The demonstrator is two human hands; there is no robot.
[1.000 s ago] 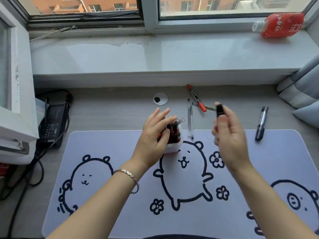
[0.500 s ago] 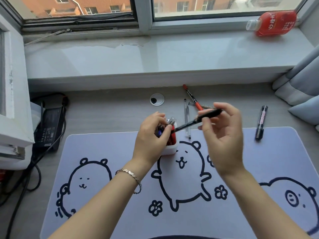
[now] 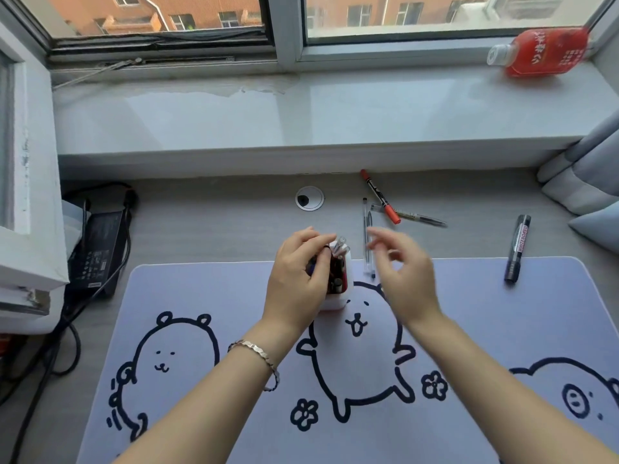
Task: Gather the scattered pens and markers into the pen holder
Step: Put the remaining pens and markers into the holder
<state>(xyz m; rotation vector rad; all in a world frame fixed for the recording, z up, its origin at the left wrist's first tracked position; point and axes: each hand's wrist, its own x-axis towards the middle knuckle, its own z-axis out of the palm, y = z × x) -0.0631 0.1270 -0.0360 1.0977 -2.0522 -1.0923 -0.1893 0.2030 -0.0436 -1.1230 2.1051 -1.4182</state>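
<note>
A small white pen holder stands on the desk mat with several pens sticking out of it. My left hand wraps around its left side and rim. My right hand hovers just right of the holder, blurred, fingers apart and holding nothing. Loose on the desk lie a red-capped marker, two clear pens, a thin dark pen and a black whiteboard marker at the right.
A red drink bottle lies on the windowsill. A cable grommet sits behind the holder. A black power adapter with cables is at the left, grey cushions at the right.
My right hand carried a black pen to the holder, let it go inside and now pulls back empty. My left hand stayed on the holder.
</note>
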